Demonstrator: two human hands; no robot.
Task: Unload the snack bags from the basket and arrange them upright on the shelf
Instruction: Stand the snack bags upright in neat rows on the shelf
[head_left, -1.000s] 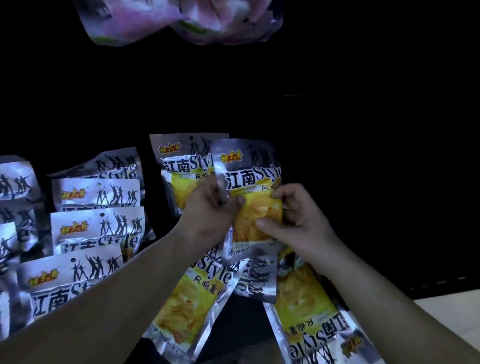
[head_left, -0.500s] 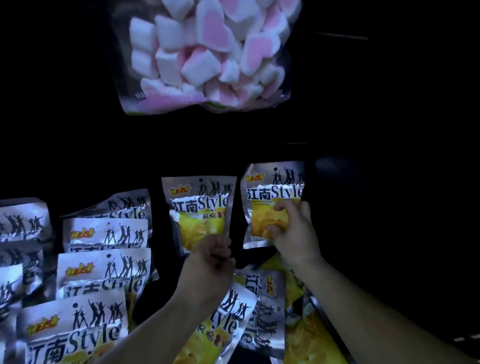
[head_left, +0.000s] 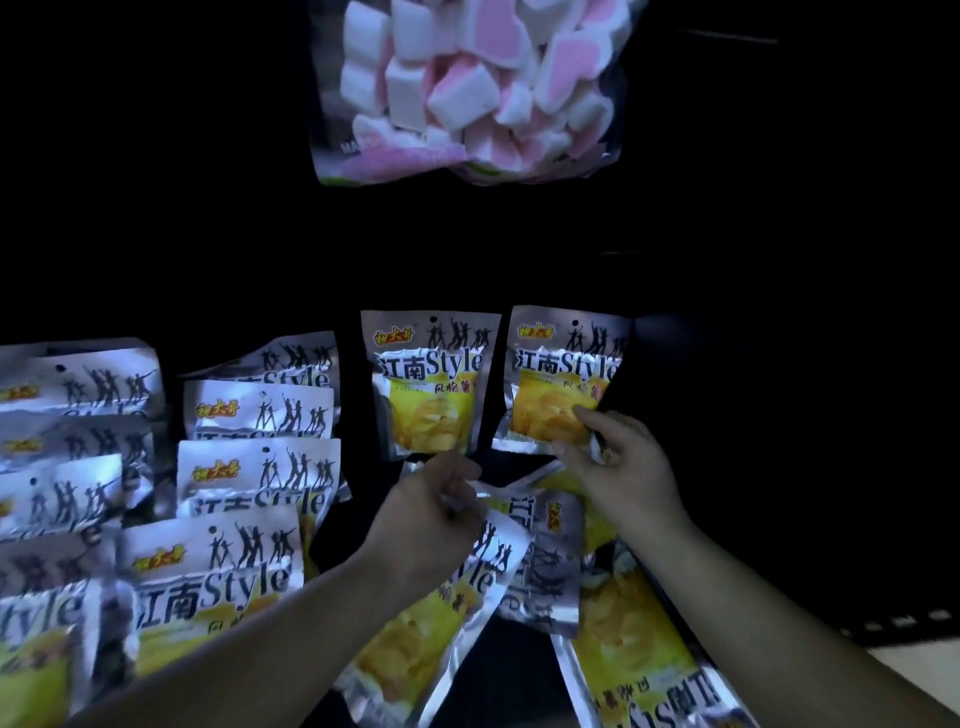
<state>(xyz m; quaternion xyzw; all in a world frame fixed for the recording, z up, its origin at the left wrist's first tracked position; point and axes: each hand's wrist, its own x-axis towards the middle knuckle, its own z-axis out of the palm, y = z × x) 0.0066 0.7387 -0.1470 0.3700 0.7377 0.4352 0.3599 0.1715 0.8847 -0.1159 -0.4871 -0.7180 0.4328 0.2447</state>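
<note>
Silver and yellow snack bags printed "Style" fill the dark shelf. One bag (head_left: 429, 382) stands upright at the centre. Right beside it stands another bag (head_left: 563, 374), and my right hand (head_left: 621, 470) touches its lower right corner with fingers and thumb. My left hand (head_left: 428, 512) is closed on the top edge of a tilted bag (head_left: 441, 597) that lies below. Several more bags (head_left: 639, 654) lie flat and overlapping under my right forearm. The basket cannot be made out in the dark.
Rows of upright bags of the same kind (head_left: 257, 467) stand at the left, several deep. A clear bag of pink and white marshmallows (head_left: 467, 93) hangs above the centre. The shelf to the right is black and unlit. A pale floor strip (head_left: 919, 660) shows at lower right.
My right hand carried a bag up and to the right and stood it beside the centre bag. My left hand let go of that bag and dropped onto a lying bag.
</note>
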